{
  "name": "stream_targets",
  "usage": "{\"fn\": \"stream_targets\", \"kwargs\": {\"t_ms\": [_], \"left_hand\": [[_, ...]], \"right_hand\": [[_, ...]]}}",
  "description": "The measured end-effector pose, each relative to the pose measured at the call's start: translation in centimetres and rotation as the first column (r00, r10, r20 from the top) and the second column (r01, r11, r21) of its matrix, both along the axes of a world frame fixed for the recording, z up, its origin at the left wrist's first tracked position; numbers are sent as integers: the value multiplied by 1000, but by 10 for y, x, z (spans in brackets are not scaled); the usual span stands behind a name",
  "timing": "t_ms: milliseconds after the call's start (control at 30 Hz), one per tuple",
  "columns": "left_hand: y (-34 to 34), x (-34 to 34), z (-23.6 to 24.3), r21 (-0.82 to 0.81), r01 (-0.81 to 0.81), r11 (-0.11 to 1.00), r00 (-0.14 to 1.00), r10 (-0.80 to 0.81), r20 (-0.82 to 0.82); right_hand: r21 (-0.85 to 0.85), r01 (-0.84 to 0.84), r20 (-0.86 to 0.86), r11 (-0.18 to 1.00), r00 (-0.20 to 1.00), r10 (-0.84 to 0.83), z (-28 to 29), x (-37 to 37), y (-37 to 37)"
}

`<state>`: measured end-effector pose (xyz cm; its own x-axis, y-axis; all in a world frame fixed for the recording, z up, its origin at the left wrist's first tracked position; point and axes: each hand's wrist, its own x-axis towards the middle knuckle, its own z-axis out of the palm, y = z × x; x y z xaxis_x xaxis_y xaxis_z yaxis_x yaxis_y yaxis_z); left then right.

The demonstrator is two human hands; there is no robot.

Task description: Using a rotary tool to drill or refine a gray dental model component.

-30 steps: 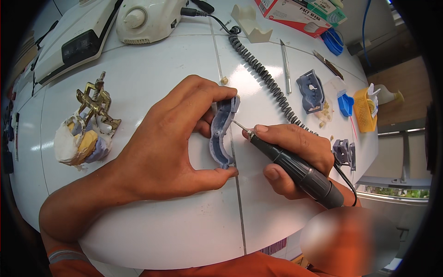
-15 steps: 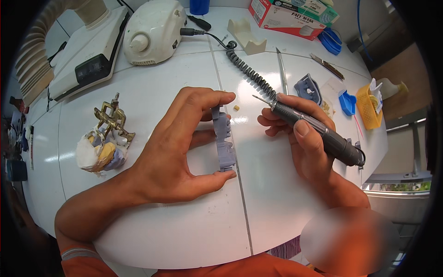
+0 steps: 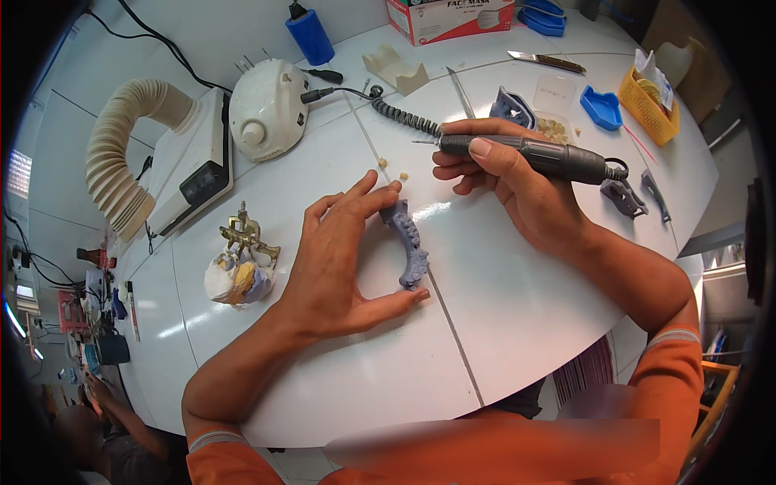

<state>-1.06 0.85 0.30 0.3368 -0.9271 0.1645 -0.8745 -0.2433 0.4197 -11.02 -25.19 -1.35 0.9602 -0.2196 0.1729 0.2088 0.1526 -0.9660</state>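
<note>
A grey-lilac dental model (image 3: 410, 246) with a row of teeth along it is held at its two ends. My left hand (image 3: 339, 259) spans it, fingertips at the far end and thumb at the near end. My right hand (image 3: 521, 174) grips a dark rotary handpiece (image 3: 558, 159) like a pen. Its thin bur points left, above the far side of the model and apart from it. A coiled cord (image 3: 404, 113) runs from the white control unit (image 3: 265, 109) toward the handpiece. Two small yellowish artificial teeth (image 3: 403, 175) lie on the table just beyond my left fingertips.
Left stand a brass articulator with a plaster model (image 3: 241, 271) and a white box with a ribbed hose (image 3: 121, 145). Behind are a knife (image 3: 548, 61), a clear tooth box (image 3: 554, 113), a blue tray (image 3: 600, 107) and a yellow basket (image 3: 649, 105). Another person (image 3: 113, 428) is at lower left.
The view has shifted. The model has turned so its teeth show more. My right hand has moved farther back, and the handpiece now lies more level. Both hands keep their holds.
</note>
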Motion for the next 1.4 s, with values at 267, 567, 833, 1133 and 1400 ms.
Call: {"fn": "stream_targets", "kwargs": {"t_ms": [267, 567, 833, 1133, 1400], "left_hand": [[6, 5, -7, -249, -37, 968, 996, 17, -82], [5, 12, -6, -276, -40, 960, 979, -17, -202], [2, 12, -3, -279, -76, 957, 953, -13, -304], [2, 19, -2, -210, -69, 975, 941, -7, -339], [4, 17, -4, -238, -70, 969, 918, -31, -396]], "right_hand": [[-16, -28, -3, 999, 1000, 28, 0, 2, 2], [-58, -48, -72, 997, 996, 43, 7, -1, 5], [-183, -145, -109, 972, 986, 126, 16, -6, 5], [-289, -201, -116, 936, 978, 174, 18, -6, 0], [-607, -209, 60, 767, 950, 306, 18, -1, 7]]}}
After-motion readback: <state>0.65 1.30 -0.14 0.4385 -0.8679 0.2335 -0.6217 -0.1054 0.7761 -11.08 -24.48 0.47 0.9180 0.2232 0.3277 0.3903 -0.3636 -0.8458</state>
